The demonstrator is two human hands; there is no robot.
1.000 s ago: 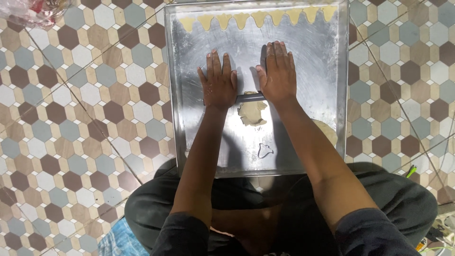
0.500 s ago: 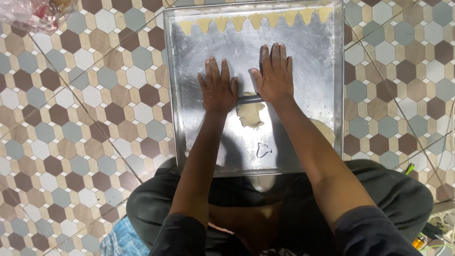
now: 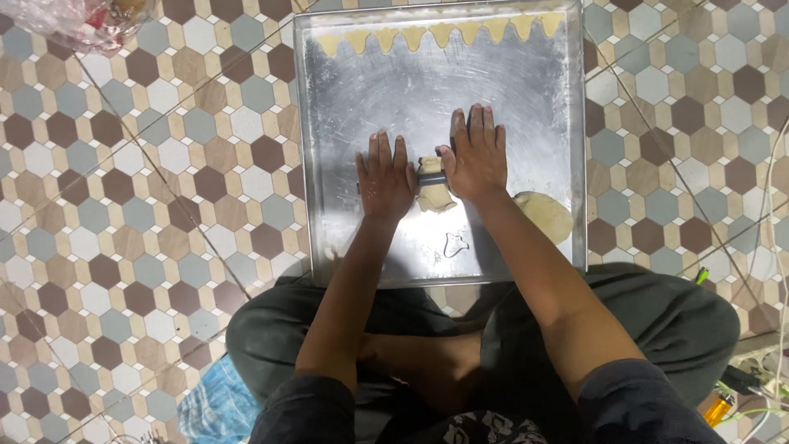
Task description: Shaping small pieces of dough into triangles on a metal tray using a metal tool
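Note:
A large square metal tray (image 3: 345, 107) lies on the tiled floor before me. My left hand (image 3: 384, 174) and my right hand (image 3: 475, 154) rest flat, fingers spread, on a thin dark rolling pin (image 3: 433, 179) that crosses a small piece of pale dough (image 3: 434, 196) in the tray's middle. A larger dough lump (image 3: 544, 215) sits by my right forearm at the tray's right edge. A row of cut dough pieces (image 3: 444, 31) lines the far rim. A small metal cutter (image 3: 455, 243) lies near the tray's front edge.
The floor has hexagonal tiles (image 3: 148, 189) in brown, grey and cream. A clear plastic bag (image 3: 78, 20) sits at the far left. A blue cloth (image 3: 215, 403) lies by my left knee. A lighter (image 3: 718, 406) and cables are on the floor to the right.
Both hands have slid the rolling pin slightly toward me over the dough piece. The tray and the other dough have stayed put.

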